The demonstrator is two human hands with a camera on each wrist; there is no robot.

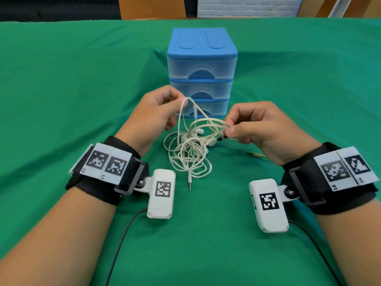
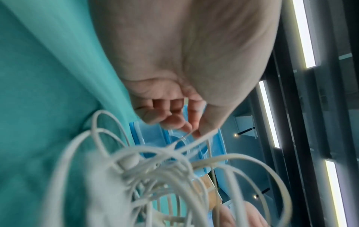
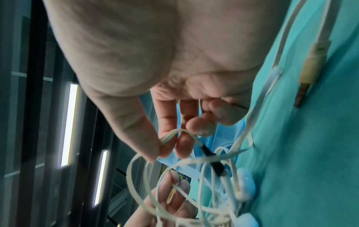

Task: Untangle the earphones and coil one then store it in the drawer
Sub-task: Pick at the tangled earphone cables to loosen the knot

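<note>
A tangle of white earphone cables (image 1: 188,150) lies on the green cloth in front of the blue drawer unit (image 1: 202,73). My left hand (image 1: 158,112) pinches a loop of cable at its fingertips and lifts it above the pile; the left wrist view shows the cable (image 2: 202,138) between thumb and finger. My right hand (image 1: 253,125) pinches flat cream cable strands near a black joint (image 3: 208,153). White earbuds (image 3: 244,184) rest on the cloth. One jack plug (image 1: 189,183) points toward me; a second plug (image 1: 257,154) lies under my right hand.
The drawer unit has three translucent drawers, all closed, and stands just behind my hands. Green cloth (image 1: 61,89) covers the whole table. Black cords (image 1: 123,238) run from the wrist cameras toward me. Wooden furniture and a white brick wall stand beyond the far edge.
</note>
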